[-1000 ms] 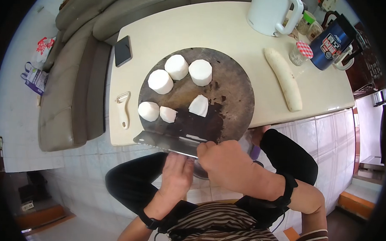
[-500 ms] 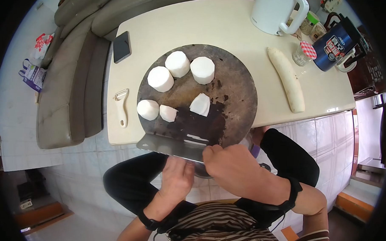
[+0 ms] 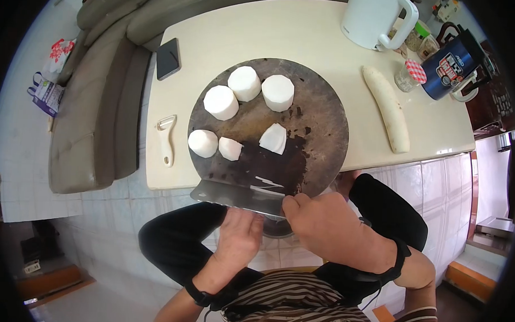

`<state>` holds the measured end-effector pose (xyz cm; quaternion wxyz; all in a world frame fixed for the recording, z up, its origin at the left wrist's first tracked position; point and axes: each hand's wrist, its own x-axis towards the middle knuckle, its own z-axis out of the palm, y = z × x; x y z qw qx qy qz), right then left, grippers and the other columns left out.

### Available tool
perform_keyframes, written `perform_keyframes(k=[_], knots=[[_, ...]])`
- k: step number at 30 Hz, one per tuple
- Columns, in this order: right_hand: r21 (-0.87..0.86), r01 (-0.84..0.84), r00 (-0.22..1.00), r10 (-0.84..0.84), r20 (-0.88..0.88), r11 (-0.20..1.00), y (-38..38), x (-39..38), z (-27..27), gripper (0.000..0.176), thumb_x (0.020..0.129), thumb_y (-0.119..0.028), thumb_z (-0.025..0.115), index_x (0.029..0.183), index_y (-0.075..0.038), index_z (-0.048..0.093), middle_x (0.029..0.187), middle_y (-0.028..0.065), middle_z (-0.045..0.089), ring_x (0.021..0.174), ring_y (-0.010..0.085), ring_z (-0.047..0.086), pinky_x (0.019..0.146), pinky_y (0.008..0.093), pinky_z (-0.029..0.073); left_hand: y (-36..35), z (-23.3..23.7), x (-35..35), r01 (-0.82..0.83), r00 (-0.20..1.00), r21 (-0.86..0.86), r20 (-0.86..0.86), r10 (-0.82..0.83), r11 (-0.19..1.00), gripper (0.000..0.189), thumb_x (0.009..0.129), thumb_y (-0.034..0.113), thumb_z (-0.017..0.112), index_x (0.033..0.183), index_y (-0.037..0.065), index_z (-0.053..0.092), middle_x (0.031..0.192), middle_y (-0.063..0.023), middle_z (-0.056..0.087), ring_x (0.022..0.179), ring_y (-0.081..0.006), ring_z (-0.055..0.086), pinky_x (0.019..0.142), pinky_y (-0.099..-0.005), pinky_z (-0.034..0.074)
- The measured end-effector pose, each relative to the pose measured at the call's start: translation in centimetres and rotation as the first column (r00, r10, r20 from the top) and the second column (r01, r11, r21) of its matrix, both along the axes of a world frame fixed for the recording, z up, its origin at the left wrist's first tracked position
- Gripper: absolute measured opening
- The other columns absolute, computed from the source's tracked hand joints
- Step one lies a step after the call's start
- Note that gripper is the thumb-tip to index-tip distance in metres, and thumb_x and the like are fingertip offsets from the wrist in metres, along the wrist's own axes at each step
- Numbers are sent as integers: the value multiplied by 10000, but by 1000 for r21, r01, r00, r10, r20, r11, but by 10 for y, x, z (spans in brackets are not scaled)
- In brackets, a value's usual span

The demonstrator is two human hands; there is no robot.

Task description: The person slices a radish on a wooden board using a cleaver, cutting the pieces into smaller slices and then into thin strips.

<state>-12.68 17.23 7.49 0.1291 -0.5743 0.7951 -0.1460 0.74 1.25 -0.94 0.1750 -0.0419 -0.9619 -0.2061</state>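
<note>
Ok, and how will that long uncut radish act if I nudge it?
The radish looks thick and solid, so it's probably stiff and fairly heavy. Its rounded sides could let it roll on the smooth table, though its slight curve might check that.

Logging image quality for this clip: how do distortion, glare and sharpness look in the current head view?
Head view: strong fisheye bend, the cream-coloured table bowing along its far edge, corners black; head view: pale glare on the white tiled floor, light sheen on the wide metal knife; head view: left hand and right hand fairly clear.
</note>
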Motion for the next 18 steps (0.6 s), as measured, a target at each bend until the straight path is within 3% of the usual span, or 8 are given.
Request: perform_keyframes(k=[2, 6, 9, 11, 15, 17, 18], knots=[[2, -22, 1000, 22, -17, 1000, -2, 0, -1, 137, 659, -37, 653, 761, 31, 591, 676, 138, 602, 596, 271, 652, 507, 345, 513, 0, 0, 2, 21, 999, -23, 28, -20, 1000, 174, 796, -37, 647, 965, -73, 628, 955, -171, 602, 867, -377, 581, 804, -475, 486], [-4, -26, 1000, 26, -12, 1000, -12, 5, -7, 142, 662, -49, 656, 764, 32, 599, 680, 142, 607, 602, 275, 657, 519, 347, 519, -1, 2, 1, 23, 1000, 4, 19, -23, 1000, 160, 795, -41, 645, 952, -73, 639, 938, -176, 603, 854, -375, 584, 779, -475, 482], [-111, -65, 998, 66, 4, 992, -16, 3, -12, 188, 684, -54, 626, 826, 41, 546, 705, 157, 604, 579, 297, 647, 484, 377, 488, 0, 2, 2, 4, 999, 25, 36, -5, 1000, 186, 781, -36, 652, 959, -92, 646, 973, -191, 613, 904, -384, 600, 827, -488, 492], [-123, 12, 999, -7, 46, 992, -17, 3, -16, 166, 696, -52, 617, 823, 31, 550, 710, 157, 610, 583, 312, 644, 506, 386, 494, -1, 3, -1, 45, 998, -59, -45, -47, 997, 337, 644, -93, 650, 981, -106, 640, 1054, -230, 606, 996, -418, 613, 872, -478, 520], [-84, 47, 997, -42, 60, 995, -6, -3, -12, 146, 709, -52, 608, 823, 22, 554, 707, 148, 610, 582, 319, 640, 520, 390, 497, 0, 6, -3, 27, 999, -72, -39, -29, 997, 346, 654, -107, 644, 1000, -108, 641, 1072, -234, 610, 1025, -423, 614, 907, -478, 516], [-93, 33, 998, -28, 59, 995, -4, -4, -4, 137, 694, -69, 646, 771, 31, 592, 691, 176, 620, 604, 301, 658, 524, 373, 517, -1, 5, -2, 28, 999, -52, -25, -30, 998, 234, 769, -35, 651, 988, -117, 645, 1056, -208, 616, 1011, -412, 597, 909, -506, 491], [-95, 30, 998, -25, 62, 995, -3, -3, -3, 137, 694, -69, 646, 771, 31, 592, 691, 176, 620, 604, 301, 658, 524, 373, 517, -1, 3, -1, 26, 999, -54, -22, -27, 998, 234, 769, -35, 651, 988, -117, 645, 1056, -208, 616, 1011, -412, 597, 909, -506, 491]])
